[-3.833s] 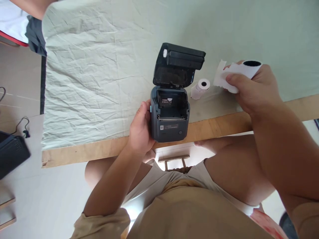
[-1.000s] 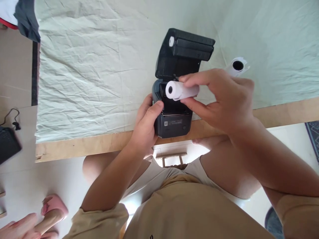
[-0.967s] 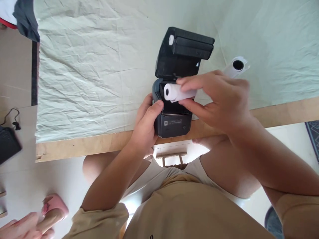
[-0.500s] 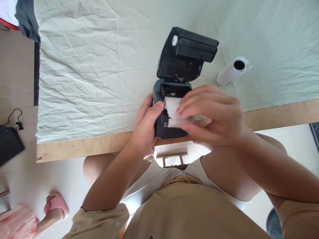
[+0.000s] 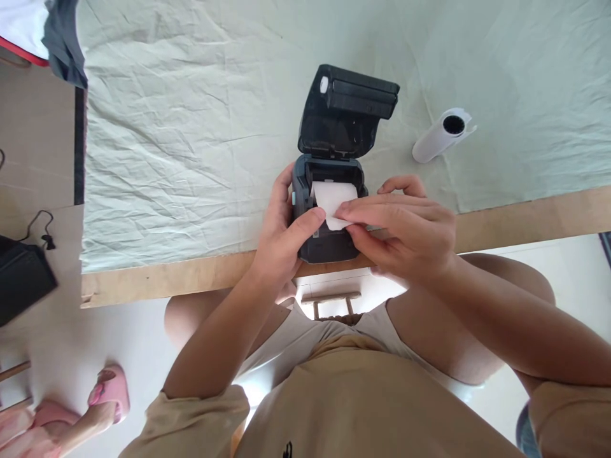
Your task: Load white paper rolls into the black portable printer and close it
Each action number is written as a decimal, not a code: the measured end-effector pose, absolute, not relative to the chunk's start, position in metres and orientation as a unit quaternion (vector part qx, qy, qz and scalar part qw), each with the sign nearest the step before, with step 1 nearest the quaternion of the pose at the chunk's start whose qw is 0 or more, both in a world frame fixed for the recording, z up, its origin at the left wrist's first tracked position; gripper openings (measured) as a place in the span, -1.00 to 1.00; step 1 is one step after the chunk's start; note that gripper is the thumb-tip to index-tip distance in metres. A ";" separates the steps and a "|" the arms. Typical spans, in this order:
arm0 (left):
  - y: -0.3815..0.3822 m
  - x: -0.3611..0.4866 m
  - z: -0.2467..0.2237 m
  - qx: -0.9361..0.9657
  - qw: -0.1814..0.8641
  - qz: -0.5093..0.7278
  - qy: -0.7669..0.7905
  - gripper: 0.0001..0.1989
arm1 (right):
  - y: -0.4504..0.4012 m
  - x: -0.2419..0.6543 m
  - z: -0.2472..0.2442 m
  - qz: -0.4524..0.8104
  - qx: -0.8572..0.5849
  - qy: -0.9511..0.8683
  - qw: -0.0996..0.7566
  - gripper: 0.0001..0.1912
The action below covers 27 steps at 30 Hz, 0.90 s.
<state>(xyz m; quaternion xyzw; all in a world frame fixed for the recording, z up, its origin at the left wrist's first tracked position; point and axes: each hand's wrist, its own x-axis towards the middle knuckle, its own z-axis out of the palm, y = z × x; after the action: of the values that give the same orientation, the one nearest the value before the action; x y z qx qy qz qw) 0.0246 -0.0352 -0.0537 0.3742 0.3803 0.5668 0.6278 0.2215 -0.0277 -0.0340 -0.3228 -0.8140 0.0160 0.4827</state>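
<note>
A small dark label printer (image 5: 329,249) sits at the table's front edge with its hinged lid (image 5: 341,130) tipped back. Inside its bay lies a white paper roll (image 5: 337,193), the loose end pulled toward me. My left hand (image 5: 281,238) grips the printer's left side, its thumb over the bay's edge beside the paper. Between the thumb and fingers of my right hand (image 5: 405,226) the paper's loose end is pinched. The underside of the roll is hidden in the bay.
A white roll with a dark core (image 5: 436,137) stands on the green tablecloth (image 5: 191,127) to the right. The wooden table edge (image 5: 167,280) runs before my lap. On the floor at left are a black box (image 5: 23,280) and another person's foot in a pink slipper (image 5: 114,391).
My right hand has slowed from a blurred motion and now pinches the paper's end. The paper strip over the printer's front looks shorter. The lid shows a little lower and further left.
</note>
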 end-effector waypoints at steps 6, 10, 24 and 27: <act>-0.040 0.026 -0.043 0.366 0.621 0.545 0.429 -0.38 | -0.034 0.223 -0.031 -0.047 -0.217 -0.863 0.453 -0.84; -0.041 0.024 -0.042 0.368 0.621 0.533 0.442 -0.28 | -0.031 0.229 -0.033 0.010 -0.256 -0.826 0.503 -0.90; -0.040 0.024 -0.043 0.361 0.621 0.522 0.461 -0.16 | 0.005 0.246 -0.047 0.300 -0.407 -0.718 0.478 -0.58; -0.039 0.022 -0.046 0.367 0.621 0.528 0.449 -0.14 | 0.003 0.246 -0.050 0.353 -0.402 -0.755 0.380 -0.40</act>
<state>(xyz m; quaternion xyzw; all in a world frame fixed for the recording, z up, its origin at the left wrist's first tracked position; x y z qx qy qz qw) 0.0224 -0.0393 -0.0458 0.3666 0.4490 0.5275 0.6210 0.2460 0.0032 -0.0498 -0.4016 -0.7548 0.3531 0.3799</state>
